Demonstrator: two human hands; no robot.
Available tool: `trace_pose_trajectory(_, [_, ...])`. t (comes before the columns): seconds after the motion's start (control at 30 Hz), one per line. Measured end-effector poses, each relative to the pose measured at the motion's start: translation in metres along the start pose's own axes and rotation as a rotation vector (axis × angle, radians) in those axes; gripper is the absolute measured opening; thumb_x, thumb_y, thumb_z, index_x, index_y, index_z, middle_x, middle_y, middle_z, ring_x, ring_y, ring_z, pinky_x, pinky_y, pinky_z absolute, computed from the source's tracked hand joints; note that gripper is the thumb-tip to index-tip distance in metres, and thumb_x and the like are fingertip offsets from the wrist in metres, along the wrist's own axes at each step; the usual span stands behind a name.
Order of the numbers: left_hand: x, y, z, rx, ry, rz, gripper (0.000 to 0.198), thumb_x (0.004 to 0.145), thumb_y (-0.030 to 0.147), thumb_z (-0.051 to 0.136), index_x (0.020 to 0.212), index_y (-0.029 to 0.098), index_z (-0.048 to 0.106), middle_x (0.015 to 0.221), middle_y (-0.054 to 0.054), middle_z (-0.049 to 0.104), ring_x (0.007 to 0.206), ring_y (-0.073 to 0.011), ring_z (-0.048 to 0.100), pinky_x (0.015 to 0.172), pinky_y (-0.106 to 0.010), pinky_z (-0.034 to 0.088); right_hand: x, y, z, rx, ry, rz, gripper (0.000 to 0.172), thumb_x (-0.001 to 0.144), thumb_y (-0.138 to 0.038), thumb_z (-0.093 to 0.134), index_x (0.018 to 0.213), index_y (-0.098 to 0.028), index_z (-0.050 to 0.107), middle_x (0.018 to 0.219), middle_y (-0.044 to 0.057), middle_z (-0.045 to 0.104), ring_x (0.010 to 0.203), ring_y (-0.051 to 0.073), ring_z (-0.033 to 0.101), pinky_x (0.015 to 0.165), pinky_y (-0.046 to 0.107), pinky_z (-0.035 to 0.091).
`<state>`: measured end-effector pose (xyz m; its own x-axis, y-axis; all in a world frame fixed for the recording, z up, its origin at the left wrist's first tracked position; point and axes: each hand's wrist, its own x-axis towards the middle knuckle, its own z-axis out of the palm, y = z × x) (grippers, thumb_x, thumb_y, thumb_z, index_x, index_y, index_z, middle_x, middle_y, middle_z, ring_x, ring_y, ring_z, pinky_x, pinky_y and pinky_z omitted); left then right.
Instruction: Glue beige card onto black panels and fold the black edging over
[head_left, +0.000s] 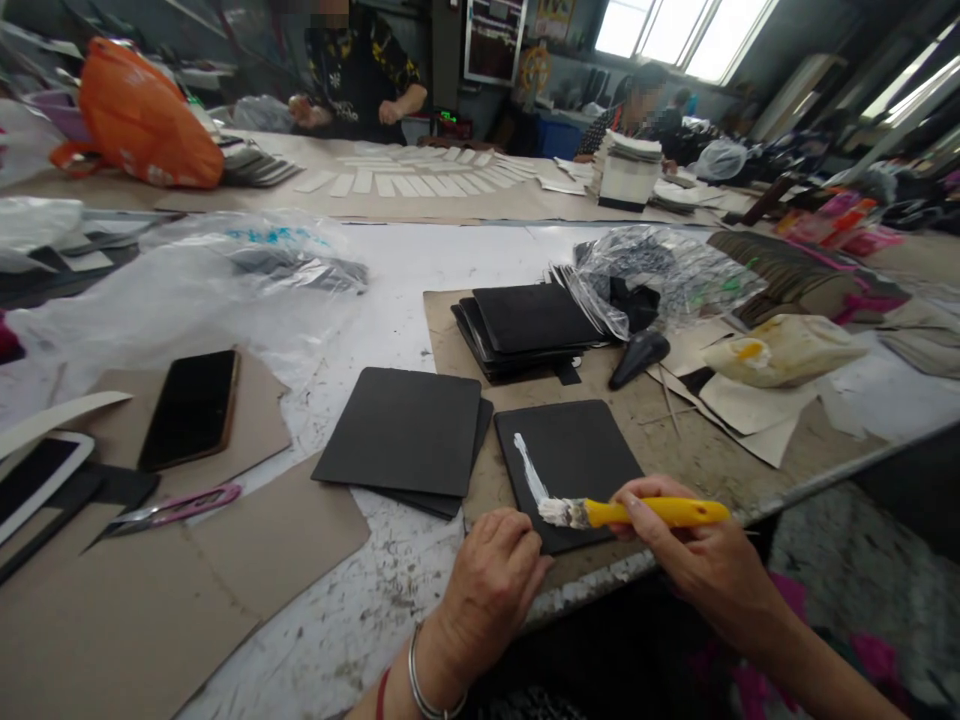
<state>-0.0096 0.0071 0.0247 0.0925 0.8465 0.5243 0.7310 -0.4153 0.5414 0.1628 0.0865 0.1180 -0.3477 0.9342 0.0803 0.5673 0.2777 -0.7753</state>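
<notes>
My right hand (679, 535) grips a paintbrush (660, 513) by its yellow handle. The bristles, coated in white paste, touch a black square panel (577, 450) on the table. A white streak of paste (531, 470) runs down the panel's left side to the brush. My left hand (499, 575), fingers curled, rests at the panel's lower left corner; what its fingers hold, if anything, is hidden. Just left lie several overlapping black square panels (401, 430). Behind them is a stack of black pieces (532, 318).
A yellowed paste bag (784, 350) lies to the right, near a black-handled tool (639, 358). At left are a phone (191, 408) and pink thread snips (180, 508). Clear plastic (660, 265) covers things behind. Across the table stands a person (360, 75) beside white strips (420, 185).
</notes>
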Motion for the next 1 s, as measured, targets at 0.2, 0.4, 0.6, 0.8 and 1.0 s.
trace_pose_trajectory(0.2, [-0.002, 0.001, -0.001, -0.014, -0.006, 0.023, 0.007, 0.084, 0.009, 0.052, 0.087, 0.012, 0.057, 0.085, -0.008, 0.057, 0.082, -0.0203, 0.053, 0.073, -0.037, 0.052, -0.013, 0.003, -0.001, 0.120, 0.047, 0.118, 0.029, 0.078, -0.049, 0.054, 0.074, -0.021, 0.060, 0.064, 0.003, 0.065, 0.056, 0.017, 0.065, 0.051, 0.023, 0.055])
trace_pose_trajectory(0.4, [-0.003, 0.001, -0.002, 0.005, -0.034, 0.023, 0.007, 0.086, 0.011, 0.051, 0.088, 0.013, 0.058, 0.085, -0.008, 0.057, 0.082, -0.0193, 0.054, 0.073, -0.035, 0.052, -0.016, 0.017, -0.016, 0.121, 0.110, 0.153, 0.031, 0.076, -0.052, 0.056, 0.074, -0.021, 0.060, 0.065, 0.003, 0.066, 0.056, 0.018, 0.066, 0.053, 0.024, 0.056])
trace_pose_trajectory(0.6, [-0.002, 0.003, -0.001, 0.047, 0.001, 0.042, 0.008, 0.086, 0.012, 0.051, 0.088, 0.015, 0.057, 0.093, -0.008, 0.057, 0.092, -0.0201, 0.055, 0.081, -0.036, 0.052, -0.022, 0.051, -0.045, 0.033, 0.252, 0.204, 0.031, 0.074, -0.051, 0.056, 0.076, -0.020, 0.061, 0.066, 0.003, 0.067, 0.056, 0.018, 0.066, 0.056, 0.026, 0.057])
trace_pose_trajectory(0.8, [-0.002, 0.000, 0.002, 0.061, -0.021, 0.061, 0.005, 0.084, 0.011, 0.053, 0.087, 0.016, 0.055, 0.098, -0.009, 0.056, 0.096, -0.0214, 0.054, 0.084, -0.036, 0.051, -0.020, 0.077, -0.072, -0.031, 0.329, 0.225, 0.032, 0.074, -0.052, 0.055, 0.078, -0.020, 0.061, 0.068, 0.005, 0.068, 0.059, 0.020, 0.066, 0.057, 0.028, 0.056])
trace_pose_trajectory(1.0, [-0.004, -0.005, 0.006, 0.112, -0.018, 0.075, 0.016, 0.086, 0.014, 0.051, 0.101, 0.015, 0.056, 0.097, -0.010, 0.057, 0.092, -0.0207, 0.055, 0.080, -0.034, 0.052, 0.018, 0.078, -0.076, 0.078, 0.374, 0.131, 0.033, 0.077, -0.051, 0.055, 0.081, -0.019, 0.059, 0.070, 0.005, 0.067, 0.063, 0.019, 0.066, 0.061, 0.027, 0.055])
